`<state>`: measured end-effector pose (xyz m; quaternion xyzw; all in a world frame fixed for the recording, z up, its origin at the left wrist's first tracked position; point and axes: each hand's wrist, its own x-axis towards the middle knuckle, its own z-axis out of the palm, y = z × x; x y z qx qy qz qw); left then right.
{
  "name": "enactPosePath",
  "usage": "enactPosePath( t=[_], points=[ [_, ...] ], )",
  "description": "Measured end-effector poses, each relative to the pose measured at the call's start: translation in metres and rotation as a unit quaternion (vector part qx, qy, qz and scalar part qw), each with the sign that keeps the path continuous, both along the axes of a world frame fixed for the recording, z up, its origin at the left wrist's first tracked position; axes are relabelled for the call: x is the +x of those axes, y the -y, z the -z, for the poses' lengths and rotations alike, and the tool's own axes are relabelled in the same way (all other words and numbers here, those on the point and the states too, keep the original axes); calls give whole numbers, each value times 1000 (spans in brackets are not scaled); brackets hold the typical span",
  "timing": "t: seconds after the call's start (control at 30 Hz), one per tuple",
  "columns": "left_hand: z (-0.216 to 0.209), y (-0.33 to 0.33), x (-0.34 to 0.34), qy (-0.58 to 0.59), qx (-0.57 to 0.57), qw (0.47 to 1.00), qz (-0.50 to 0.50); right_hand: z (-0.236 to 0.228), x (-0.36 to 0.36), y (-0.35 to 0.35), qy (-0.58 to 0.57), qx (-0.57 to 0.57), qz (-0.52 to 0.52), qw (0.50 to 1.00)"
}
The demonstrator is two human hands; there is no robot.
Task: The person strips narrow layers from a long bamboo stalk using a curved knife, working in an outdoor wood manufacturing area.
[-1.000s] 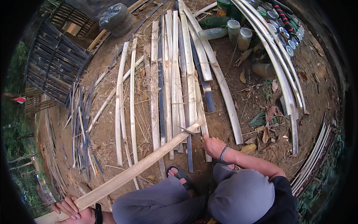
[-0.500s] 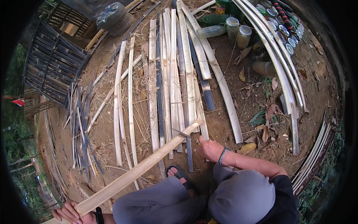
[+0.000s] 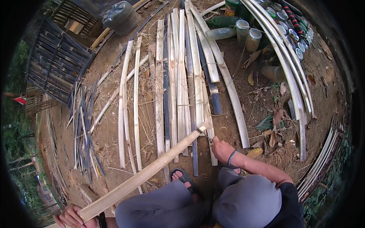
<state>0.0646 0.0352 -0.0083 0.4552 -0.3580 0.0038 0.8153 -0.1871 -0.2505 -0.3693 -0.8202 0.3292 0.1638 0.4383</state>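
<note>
A long split bamboo strip [image 3: 144, 173] slants from the lower left up to the middle. At its near end my left hand [image 3: 70, 216] is closed around it. My right hand [image 3: 222, 149] grips a knife [image 3: 200, 131], whose handle is mostly covered by the fingers. The thin blade lies across the strip close to its far tip. That tip rests over other split bamboo strips [image 3: 179, 76] spread lengthwise on the ground.
Dark bamboo slats [image 3: 81, 133] lie in a pile at left, below a slatted bamboo panel [image 3: 57, 57]. Long curved strips [image 3: 291, 72] stretch along the right, near glass jars [image 3: 253, 40]. A filled plastic bag [image 3: 119, 19] stands at the back. My sandalled foot [image 3: 182, 178] is beneath the strip.
My right hand has moved slightly right and away from me, carrying the knife blade along the strip toward its far tip. My left hand keeps its hold on the near end.
</note>
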Motion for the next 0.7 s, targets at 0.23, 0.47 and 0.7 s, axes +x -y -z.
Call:
enactPosePath(
  t=[0.23,0.47,0.7],
  points=[
    [0,22,-3,11,-90,991,102,7,-3,11,-33,6,-5,999],
    [0,27,-9,17,-138,973,182,2,-2,11,-49,31,-25,998],
    [-4,38,-19,25,-158,954,255,15,-8,12,-72,15,-30,997]
  ],
)
